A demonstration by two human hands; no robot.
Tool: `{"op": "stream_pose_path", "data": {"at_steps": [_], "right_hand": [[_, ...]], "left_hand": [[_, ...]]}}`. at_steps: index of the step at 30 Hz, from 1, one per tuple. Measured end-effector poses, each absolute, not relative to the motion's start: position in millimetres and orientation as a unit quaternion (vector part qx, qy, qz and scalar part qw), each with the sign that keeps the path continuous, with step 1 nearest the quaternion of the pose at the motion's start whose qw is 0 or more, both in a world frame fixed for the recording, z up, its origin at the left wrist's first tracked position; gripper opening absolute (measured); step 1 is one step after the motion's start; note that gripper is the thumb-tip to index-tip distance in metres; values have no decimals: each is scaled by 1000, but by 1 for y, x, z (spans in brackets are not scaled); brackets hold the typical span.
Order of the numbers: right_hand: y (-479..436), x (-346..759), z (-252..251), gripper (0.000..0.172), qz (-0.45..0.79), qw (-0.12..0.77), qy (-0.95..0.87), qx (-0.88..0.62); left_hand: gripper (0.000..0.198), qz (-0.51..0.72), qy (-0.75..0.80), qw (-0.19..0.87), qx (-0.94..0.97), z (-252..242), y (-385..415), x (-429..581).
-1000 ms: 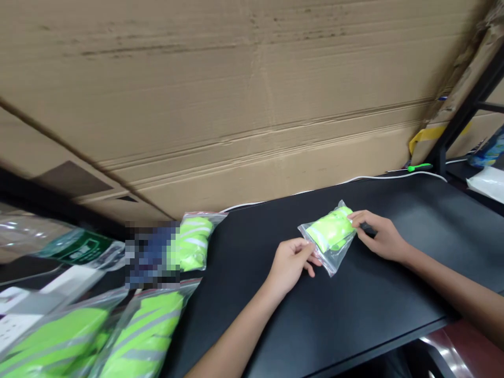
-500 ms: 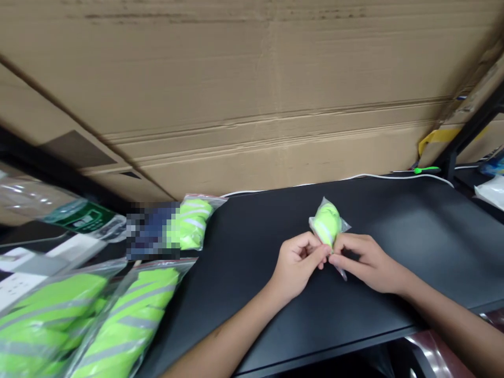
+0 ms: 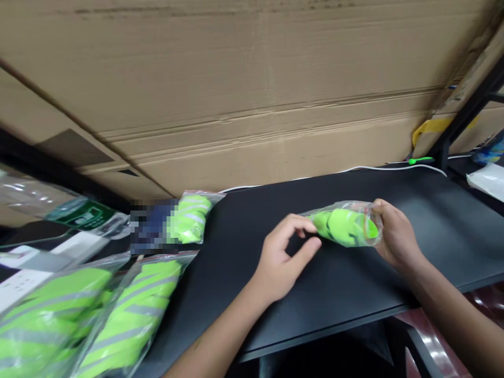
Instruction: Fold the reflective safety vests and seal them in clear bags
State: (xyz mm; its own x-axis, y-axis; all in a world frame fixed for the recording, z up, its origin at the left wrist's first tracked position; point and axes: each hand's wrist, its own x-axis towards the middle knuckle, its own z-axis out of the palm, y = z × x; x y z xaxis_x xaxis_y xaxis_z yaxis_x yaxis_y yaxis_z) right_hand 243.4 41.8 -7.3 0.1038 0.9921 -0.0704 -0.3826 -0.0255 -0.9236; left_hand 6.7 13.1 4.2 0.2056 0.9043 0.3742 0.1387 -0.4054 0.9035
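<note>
My right hand (image 3: pixel 397 233) grips the right end of a clear plastic bag (image 3: pixel 346 223) above the black tabletop. Inside the bag is bright yellow-green folded fabric with dark marks. My left hand (image 3: pixel 289 254) is at the bag's left end, thumb and fingers apart in an open curve. Its fingertips are close to the bag, and whether they touch it I cannot tell.
Bags of yellow-green fabric with grey stripes lie at left: a small one (image 3: pixel 191 218), a long one (image 3: pixel 136 315) and a large one (image 3: pixel 51 315). Beside them are a white power strip (image 3: pixel 27 283) and a plastic bottle (image 3: pixel 79 210). Cardboard (image 3: pixel 255 79) stands behind the black table (image 3: pixel 228 262).
The bag has turned from upright between both hands to lying sideways, its end in my right hand. My right hand has moved right and up; my left fingers have opened.
</note>
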Motion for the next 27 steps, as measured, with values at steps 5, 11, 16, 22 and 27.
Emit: {"op": "stream_pose_path", "data": {"at_steps": [5, 11, 16, 22, 27], "right_hand": [[33, 237, -19, 23, 658, 593, -219, -409], [12, 221, -21, 29, 598, 619, -257, -439], [6, 239, -12, 23, 547, 581, -408, -443], [18, 253, -9, 39, 638, 456, -448, -430], [28, 252, -6, 54, 705, 329, -481, -403]], "left_hand": [[85, 463, 451, 571, 506, -32, 26, 2], [57, 469, 391, 694, 381, -25, 20, 9], [53, 479, 398, 697, 354, -17, 20, 1], [53, 476, 408, 668, 401, -24, 20, -7], [54, 439, 413, 641, 474, -23, 20, -11]]}}
